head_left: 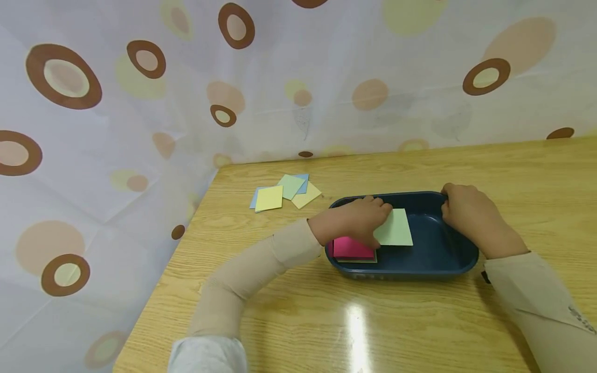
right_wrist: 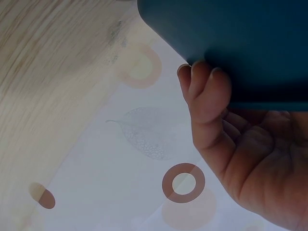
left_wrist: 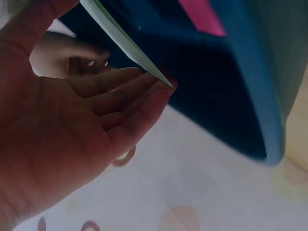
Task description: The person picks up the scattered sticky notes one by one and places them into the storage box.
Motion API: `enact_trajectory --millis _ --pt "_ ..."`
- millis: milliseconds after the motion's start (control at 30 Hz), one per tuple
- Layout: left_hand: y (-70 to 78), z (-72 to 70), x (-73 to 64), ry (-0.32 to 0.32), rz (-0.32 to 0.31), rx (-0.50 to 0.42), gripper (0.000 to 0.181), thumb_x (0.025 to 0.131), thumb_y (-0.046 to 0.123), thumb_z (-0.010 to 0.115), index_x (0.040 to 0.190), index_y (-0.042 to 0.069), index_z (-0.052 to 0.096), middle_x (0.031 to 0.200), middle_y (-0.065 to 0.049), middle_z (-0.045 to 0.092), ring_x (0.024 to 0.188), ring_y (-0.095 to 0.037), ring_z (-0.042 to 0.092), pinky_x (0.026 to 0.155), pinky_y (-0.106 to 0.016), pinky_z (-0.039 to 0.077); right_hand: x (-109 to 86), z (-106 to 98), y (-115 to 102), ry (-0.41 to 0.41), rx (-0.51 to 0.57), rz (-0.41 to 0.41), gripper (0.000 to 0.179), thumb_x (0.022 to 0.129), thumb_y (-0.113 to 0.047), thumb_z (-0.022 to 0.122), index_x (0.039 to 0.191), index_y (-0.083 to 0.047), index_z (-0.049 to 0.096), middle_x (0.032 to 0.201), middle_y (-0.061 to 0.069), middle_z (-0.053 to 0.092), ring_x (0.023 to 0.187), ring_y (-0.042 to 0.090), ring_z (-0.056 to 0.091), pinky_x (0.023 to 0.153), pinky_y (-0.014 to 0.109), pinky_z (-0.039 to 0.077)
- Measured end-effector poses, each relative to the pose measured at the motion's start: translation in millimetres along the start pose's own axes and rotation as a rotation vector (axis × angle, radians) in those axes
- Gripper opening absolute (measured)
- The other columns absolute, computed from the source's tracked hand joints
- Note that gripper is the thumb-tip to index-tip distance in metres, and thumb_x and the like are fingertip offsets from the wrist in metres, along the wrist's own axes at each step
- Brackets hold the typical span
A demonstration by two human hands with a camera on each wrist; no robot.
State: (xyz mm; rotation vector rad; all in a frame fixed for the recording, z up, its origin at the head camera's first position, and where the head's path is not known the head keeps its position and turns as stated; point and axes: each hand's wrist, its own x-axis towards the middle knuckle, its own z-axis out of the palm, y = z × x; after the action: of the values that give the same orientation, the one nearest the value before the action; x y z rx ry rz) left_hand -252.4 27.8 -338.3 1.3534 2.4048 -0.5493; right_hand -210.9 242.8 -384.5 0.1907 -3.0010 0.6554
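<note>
A dark blue plastic tray (head_left: 431, 254) with rounded corners stands on the wooden table. My left hand (head_left: 356, 217) is over its left half and holds a pale green square of note paper (head_left: 396, 228) between thumb and fingers. From the left wrist, that paper (left_wrist: 120, 41) appears edge-on, a thin stack touching the fingertips. Below this hand, at the tray's left end, lies a pile of notes with bright pink (head_left: 353, 248) on top. My right hand (head_left: 475, 220) grips the tray's right rim; in the right wrist view its fingers (right_wrist: 207, 96) curl round the edge.
Several loose square notes lie behind and left of the tray: a yellow one (head_left: 269, 198), a green one (head_left: 290, 186), a cream one (head_left: 308, 196) and blue ones beneath. A patterned white curtain (head_left: 280, 124) hangs along the table's back and left edges.
</note>
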Motion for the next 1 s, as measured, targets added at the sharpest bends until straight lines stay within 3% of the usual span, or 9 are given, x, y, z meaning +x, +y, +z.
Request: enact_trajectory --millis 167,367,700,1000 --pt "6.9 7.9 10.0 -0.038 0.027 0.018 0.079 0.087 0.046 0.067 0.146 0.005 0.034 0.14 -0.006 0.045 0.121 -0.017 0.042 0.102 -0.025 0.034 0.4 0 -1 0.012 -0.008 -0.001 0.03 0.085 0.006 0.048 0.109 0.024 0.051 0.093 0.038 0.058 0.061 0.029 0.054 0.057 0.046 0.048" --pt "9.6 18.6 13.5 -0.046 0.053 -0.043 0.076 0.086 0.043 0.07 0.143 0.004 0.037 0.136 -0.006 0.05 0.115 -0.017 0.045 0.097 -0.024 0.037 0.3 -2 -2 0.003 -0.011 0.007 0.031 0.086 0.005 0.048 0.111 0.024 0.05 0.095 0.039 0.058 0.063 0.031 0.054 0.059 0.046 0.048" --pt "10.8 34.6 19.5 0.029 0.056 -0.03 0.075 0.086 0.046 0.068 0.142 0.004 0.04 0.132 -0.006 0.053 0.112 -0.016 0.047 0.095 -0.026 0.039 -0.6 -1 -3 -0.006 -0.003 0.027 0.033 0.086 0.005 0.047 0.112 0.024 0.05 0.097 0.04 0.057 0.065 0.032 0.056 0.06 0.048 0.049" --pt "15.0 36.8 17.4 0.047 0.047 -0.009 0.075 0.086 0.046 0.068 0.143 0.006 0.04 0.134 -0.005 0.053 0.113 -0.017 0.049 0.091 -0.027 0.042 -0.5 0 -2 0.001 -0.001 0.027 0.032 0.086 0.005 0.047 0.111 0.024 0.05 0.096 0.039 0.058 0.064 0.032 0.056 0.06 0.048 0.049"
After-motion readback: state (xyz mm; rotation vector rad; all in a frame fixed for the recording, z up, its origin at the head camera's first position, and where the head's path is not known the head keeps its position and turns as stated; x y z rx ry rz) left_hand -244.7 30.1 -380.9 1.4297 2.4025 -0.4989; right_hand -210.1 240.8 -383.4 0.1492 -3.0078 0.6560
